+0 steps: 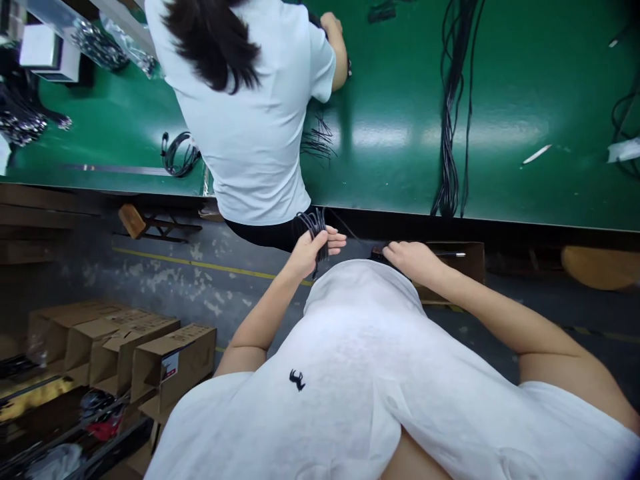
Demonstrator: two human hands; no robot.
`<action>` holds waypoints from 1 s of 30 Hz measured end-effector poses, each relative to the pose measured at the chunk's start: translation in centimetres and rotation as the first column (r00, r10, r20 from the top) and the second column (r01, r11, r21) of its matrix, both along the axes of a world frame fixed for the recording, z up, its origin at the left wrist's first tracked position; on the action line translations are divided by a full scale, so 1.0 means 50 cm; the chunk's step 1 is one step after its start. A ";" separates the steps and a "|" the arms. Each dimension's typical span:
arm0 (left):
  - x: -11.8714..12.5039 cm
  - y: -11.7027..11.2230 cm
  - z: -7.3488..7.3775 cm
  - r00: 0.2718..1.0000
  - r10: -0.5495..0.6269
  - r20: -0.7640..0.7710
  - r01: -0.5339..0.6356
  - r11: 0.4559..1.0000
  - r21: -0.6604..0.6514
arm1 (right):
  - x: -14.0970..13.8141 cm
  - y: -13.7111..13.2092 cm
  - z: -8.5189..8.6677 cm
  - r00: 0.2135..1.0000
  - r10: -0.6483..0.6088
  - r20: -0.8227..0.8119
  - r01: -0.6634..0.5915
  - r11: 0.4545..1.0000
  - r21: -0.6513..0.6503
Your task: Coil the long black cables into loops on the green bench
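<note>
A looped bundle of thin black cable (316,225) is in my left hand (306,253), its thumb pressed over the loops and the other fingers stretched out behind them. From the bundle a single strand slants down toward my right hand (411,259), which is closed at waist height in front of my white shirt. The strand appears to run into that hand, though the fingers cover most of the grip. Just past the right wrist a thin piece with a pale tip (457,254) shows; whether it belongs to the cable, I cannot tell.
A green workbench (390,173) spans the front, where a person in a light shirt (245,127) works. On it lie long black cables (453,133), a coiled cable (180,155), short black pieces (319,139) and a white sliver (537,155). Cardboard boxes (173,363) stand lower left; a wooden stool (133,220) is beneath.
</note>
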State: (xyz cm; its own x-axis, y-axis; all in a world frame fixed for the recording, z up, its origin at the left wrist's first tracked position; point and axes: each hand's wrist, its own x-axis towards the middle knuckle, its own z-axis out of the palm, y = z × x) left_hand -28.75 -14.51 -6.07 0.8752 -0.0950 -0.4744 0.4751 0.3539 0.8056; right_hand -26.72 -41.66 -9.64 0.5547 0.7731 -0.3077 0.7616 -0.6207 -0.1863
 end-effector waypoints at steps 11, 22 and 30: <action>-0.044 -0.046 -0.075 0.751 -0.661 0.003 0.650 0.739 0.178 | -0.028 0.048 0.006 0.961 0.041 0.274 -0.182 0.839 0.512; -0.037 -0.063 0.049 0.693 -0.721 0.017 0.693 0.658 -0.295 | 0.032 0.090 0.021 0.937 0.033 -0.348 0.279 0.529 0.801; 0.006 -0.100 0.041 0.964 0.029 0.263 -0.017 0.999 -0.047 | 0.020 0.236 -0.021 -0.132 0.450 -0.883 0.917 -0.282 -0.281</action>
State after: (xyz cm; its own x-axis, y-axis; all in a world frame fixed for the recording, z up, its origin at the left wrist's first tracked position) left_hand -28.44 -19.54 -4.04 0.9709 -0.0886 -0.2225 0.2393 0.3998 0.8848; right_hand -25.70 -29.88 -10.68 0.7513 0.2924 -0.5916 -0.6001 0.6757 -0.4282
